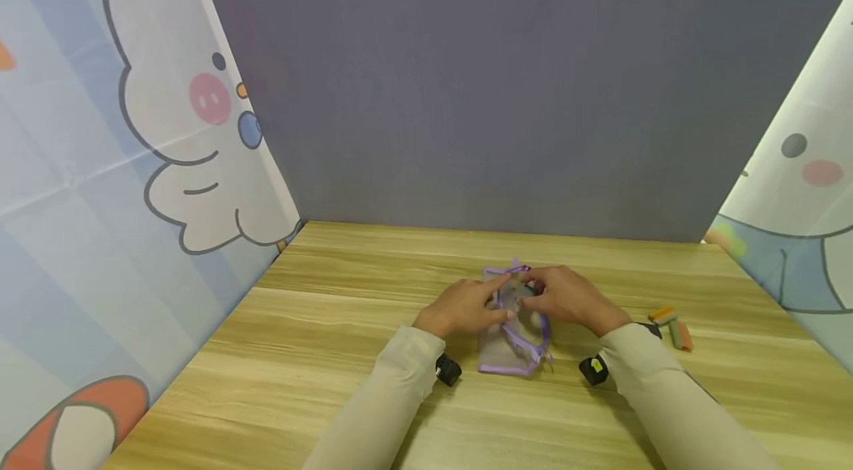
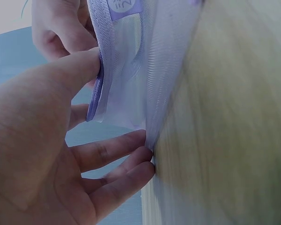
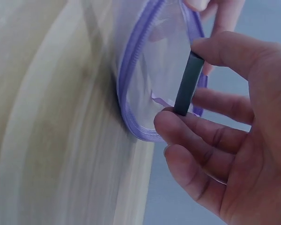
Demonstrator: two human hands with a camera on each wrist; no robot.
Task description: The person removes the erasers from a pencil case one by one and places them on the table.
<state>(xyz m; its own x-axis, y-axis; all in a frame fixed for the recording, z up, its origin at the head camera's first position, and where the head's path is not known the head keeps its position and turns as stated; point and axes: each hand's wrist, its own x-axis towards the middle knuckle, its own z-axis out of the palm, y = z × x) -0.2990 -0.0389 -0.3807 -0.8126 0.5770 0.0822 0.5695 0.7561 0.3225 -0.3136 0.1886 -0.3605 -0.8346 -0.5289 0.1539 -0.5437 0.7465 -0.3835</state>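
Observation:
A translucent mesh pouch (image 1: 501,355) with purple zipper edging lies on the table, its mouth held apart. My left hand (image 1: 466,305) pinches the zipper rim between thumb and a finger. Its other fingertips (image 2: 143,168) touch the pouch's lower layer near the tabletop. In the right wrist view, a small dark green rectangular block (image 3: 188,84) is in my right hand (image 1: 566,296), gripped at its two ends by thumb and fingertips. The block is at the pouch's open mouth. A purple tag with printing (image 2: 124,7) shows on the pouch in the left wrist view.
To the right of my right wrist lie small blocks: a yellow-orange one (image 1: 663,314) with a paler side, and a green and orange pair (image 1: 681,335). A dark grey panel (image 1: 493,85) stands behind the wooden table (image 1: 320,351). Cartoon-printed sheets hang at both sides.

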